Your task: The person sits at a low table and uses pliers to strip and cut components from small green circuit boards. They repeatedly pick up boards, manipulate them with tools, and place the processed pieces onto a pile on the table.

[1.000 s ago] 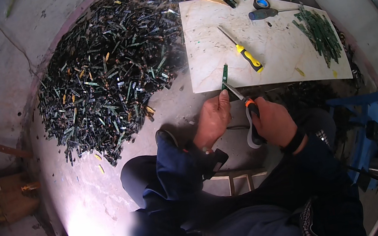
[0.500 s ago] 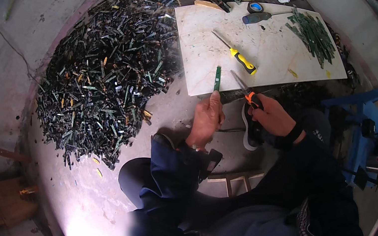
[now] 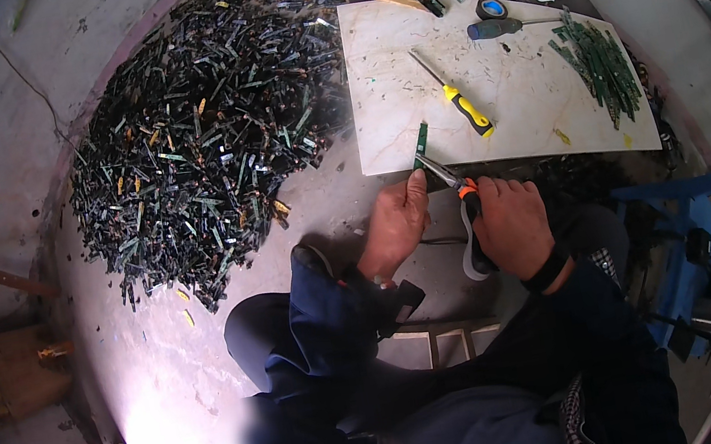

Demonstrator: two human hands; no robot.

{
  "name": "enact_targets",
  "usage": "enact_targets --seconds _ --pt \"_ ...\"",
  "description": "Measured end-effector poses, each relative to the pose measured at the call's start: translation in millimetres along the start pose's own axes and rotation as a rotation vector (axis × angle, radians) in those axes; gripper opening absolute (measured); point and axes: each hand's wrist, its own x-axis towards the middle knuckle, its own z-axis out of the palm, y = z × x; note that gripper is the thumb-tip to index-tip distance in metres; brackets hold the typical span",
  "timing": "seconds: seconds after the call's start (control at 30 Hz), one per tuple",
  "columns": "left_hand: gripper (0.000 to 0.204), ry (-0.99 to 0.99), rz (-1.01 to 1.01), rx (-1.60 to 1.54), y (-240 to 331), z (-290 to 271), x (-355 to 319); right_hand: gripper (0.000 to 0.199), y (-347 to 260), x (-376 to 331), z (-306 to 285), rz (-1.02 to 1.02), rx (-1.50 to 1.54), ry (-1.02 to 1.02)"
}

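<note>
Pliers (image 3: 442, 172) at a green strip (image 3: 422, 136)
The left hand (image 3: 396, 222) pinches the strip's lower end; the right hand (image 3: 516, 227) grips the pliers, tip against the strip, near the white board's (image 3: 394, 91) edge.

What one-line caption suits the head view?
Left grip holds a thin green strip; right grip holds orange-and-black metal pliers at it.
</note>
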Motion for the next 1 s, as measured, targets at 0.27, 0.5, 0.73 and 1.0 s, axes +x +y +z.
enact_targets --seconds 0.27,0.5,0.73,1.0 --pt "0.055 0.013 0.008 0.024 -6 2 2 0.039 -3 0 -1 0.040 -0.037 -0.035" --pt "0.054 0.007 0.012 0.022 -6 2 2 0.029 -4 0 -4 0.057 0.119 -0.076" --pt "0.054 0.006 0.015 0.024 -3 3 1 0.014 3 5 -5 0.089 0.260 -0.136" --pt "0.052 -0.101 0.001 -0.114 12 -1 -7 0.015 20 10 -19 0.500 1.459 -0.702"
